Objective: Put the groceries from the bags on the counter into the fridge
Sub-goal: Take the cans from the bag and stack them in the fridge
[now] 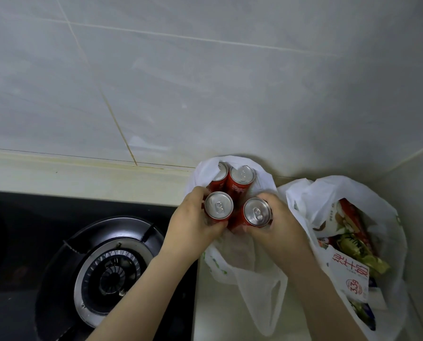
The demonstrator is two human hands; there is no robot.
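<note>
A white plastic bag (257, 286) lies open on the counter with several red soda cans in it. My left hand (193, 217) grips the near left can (219, 205) around its side. My right hand (277, 220) holds the near right can (256, 212). Two more red cans (241, 177) stand behind them, against the wall, still inside the bag. A second white bag (333, 193) sits to the right, holding a white milk carton (350, 274) and colourful snack packets (353, 232). The fridge is not in sight.
A black gas hob with a round burner (107, 269) lies to the left of the bags. The pale counter (220, 316) runs to a tiled wall (156, 82) behind and a side wall (422, 193) at the right corner.
</note>
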